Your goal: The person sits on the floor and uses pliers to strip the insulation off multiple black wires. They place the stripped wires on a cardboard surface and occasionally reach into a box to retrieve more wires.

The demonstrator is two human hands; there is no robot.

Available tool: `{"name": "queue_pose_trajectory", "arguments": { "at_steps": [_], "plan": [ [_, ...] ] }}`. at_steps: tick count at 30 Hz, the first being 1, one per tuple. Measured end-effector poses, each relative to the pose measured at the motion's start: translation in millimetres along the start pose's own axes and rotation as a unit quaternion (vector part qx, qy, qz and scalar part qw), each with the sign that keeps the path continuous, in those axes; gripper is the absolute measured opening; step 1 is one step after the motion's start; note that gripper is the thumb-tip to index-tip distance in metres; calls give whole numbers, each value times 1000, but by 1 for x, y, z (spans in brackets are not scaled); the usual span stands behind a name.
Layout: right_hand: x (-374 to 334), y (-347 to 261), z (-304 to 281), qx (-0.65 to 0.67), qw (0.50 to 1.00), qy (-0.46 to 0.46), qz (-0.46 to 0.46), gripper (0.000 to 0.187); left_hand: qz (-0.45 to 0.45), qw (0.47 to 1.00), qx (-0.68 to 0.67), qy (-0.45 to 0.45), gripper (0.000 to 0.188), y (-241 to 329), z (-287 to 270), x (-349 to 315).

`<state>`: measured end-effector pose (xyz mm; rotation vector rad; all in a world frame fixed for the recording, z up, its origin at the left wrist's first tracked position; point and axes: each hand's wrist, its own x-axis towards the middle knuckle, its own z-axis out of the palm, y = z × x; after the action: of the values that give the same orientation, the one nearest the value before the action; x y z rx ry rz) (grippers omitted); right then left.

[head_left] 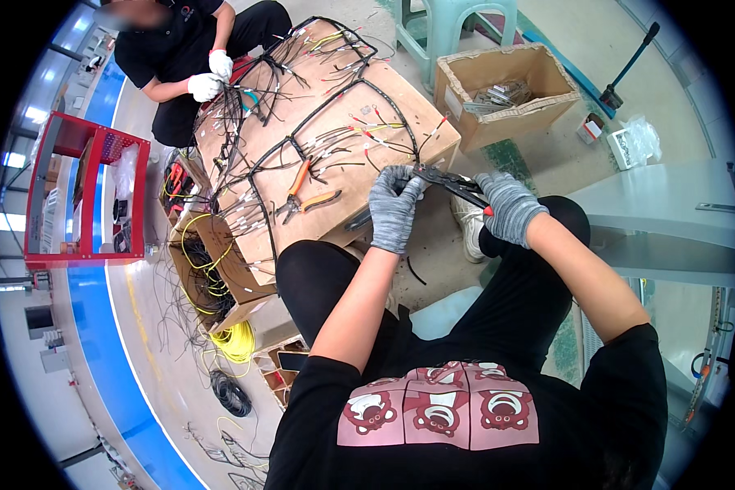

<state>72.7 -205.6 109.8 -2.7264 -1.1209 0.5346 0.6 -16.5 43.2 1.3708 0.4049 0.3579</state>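
Observation:
Both my hands wear grey knit gloves. My right hand [508,208] is wrapped round the handles of dark crimping pliers [456,184] with a bit of red on the grip. Their jaws point left, toward my left hand [394,208], whose fingers are pinched at the end of a black wire harness [333,100]. The wire between those fingertips is mostly hidden. Taped branches of the harness, with red and white tagged wire ends, spread over a wooden board [366,184]. Orange-handled wire strippers [300,194] lie on the board, left of my left hand.
Across the board a co-worker in white gloves [207,86] handles wires. A cardboard box of metal parts [510,61] stands at the far right, beside a pale green stool [457,28]. Boxes of wire [229,286] and a yellow coil [233,341] are left. A red shelf [90,253] stands farther left.

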Motion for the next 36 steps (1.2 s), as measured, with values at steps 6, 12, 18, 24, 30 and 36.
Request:
{"name": "queue_pose_trajectory", "arguments": {
  "at_steps": [6,12,18,24,30,36],
  "plan": [
    [7,6,-3,-42,998,29,-23,50,-45,996,-57,-59,11,-1,-10,5],
    [5,1,4,-69,996,59,-23,67,-29,998,-28,-44,10,-2,-10,7],
    [7,1,2,-68,997,28,-21,72,-26,998,-7,-57,11,-2,-12,9],
    [10,5,5,-59,995,72,-45,54,-31,997,-9,-74,11,2,-13,10],
    [22,8,7,-24,996,79,-16,30,-34,997,-9,-70,9,6,-11,9],
    [28,19,27,82,992,94,-35,28,-38,997,-23,-62,9,8,-9,10]
  ]
}}
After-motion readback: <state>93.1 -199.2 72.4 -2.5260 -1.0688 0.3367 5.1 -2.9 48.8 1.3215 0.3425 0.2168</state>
